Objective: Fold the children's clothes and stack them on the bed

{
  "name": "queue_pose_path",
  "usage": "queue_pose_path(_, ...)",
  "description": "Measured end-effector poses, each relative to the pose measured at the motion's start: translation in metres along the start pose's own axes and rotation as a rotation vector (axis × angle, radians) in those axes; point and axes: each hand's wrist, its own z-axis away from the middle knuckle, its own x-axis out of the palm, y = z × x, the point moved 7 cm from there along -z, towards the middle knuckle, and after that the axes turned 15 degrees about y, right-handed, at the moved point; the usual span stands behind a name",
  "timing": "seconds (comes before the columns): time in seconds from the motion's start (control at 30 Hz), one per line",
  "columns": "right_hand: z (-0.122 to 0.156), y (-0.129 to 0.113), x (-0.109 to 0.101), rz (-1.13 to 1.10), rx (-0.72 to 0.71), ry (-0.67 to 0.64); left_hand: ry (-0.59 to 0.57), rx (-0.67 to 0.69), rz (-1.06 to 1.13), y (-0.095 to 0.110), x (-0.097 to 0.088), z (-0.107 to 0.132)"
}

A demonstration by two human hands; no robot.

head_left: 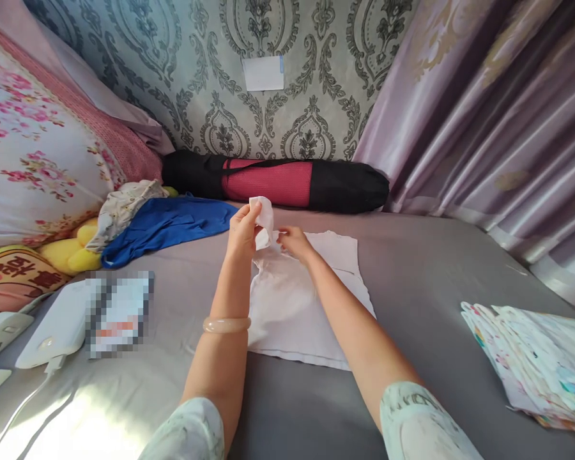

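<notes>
A white garment (311,306), which looks like a small shirt, lies spread on the grey bed sheet in front of me. My left hand (243,229) is closed on a raised bit of its cloth, perhaps a sleeve, held up at the garment's far left corner. Just to the right, my right hand (294,243) is low over the far edge, its fingers bent and pinching the fabric there. The fingertips of the right hand are partly hidden. A pale bangle (227,325) circles my left wrist.
Folded patterned cloths (536,364) are stacked at the right. A blue garment (167,223) and yellow plush toy (76,249) lie left. Nearer are a white power bank (60,322) with cable and a power strip (2,335). A black-and-red rolled bag (268,183) lines the wall.
</notes>
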Motion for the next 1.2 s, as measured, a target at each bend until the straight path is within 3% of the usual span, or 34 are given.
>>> queue_pose_path(0.1, 0.007, 0.026, -0.025, -0.420, 0.358, 0.036, -0.049, 0.019, -0.083, -0.015, 0.014, 0.004)
queue_pose_path(0.17, 0.015, 0.037, -0.034, -0.624, 0.481, 0.014, -0.092, 0.033, -0.145, -0.028, 0.023, 0.009)
queue_pose_path(0.27, 0.022, 0.048, -0.043, -0.751, 0.528, -0.010, -0.164, 0.097, -0.270, -0.044, 0.034, 0.021)
queue_pose_path(0.5, 0.025, 0.057, -0.050, -0.705, 0.460, -0.058, -0.426, 0.138, -0.451, -0.069, 0.057, 0.056)
queue_pose_path(0.6, 0.025, 0.057, -0.052, -0.790, 0.473, -0.046, -0.354, 0.135, -0.488, -0.066, 0.048, 0.041)
queue_pose_path(0.7, 0.025, 0.056, -0.053, -0.849, 0.515, -0.029, -0.205, 0.153, -0.497, -0.055, 0.024, 0.013)
queue_pose_path(0.87, 0.023, 0.066, -0.065, -0.841, 0.566, 0.182, -0.064, 0.205, -0.634, -0.045, -0.022, -0.020)
queue_pose_path(1.0, 0.019, 0.072, -0.076, -0.762, 0.536, 0.307, -0.133, 0.172, -0.805, -0.058, -0.035, -0.026)
queue_pose_path(1.2, 0.014, 0.075, -0.096, -0.717, 0.489, 0.394, -0.302, 0.215, -0.997, -0.082, -0.024, -0.017)
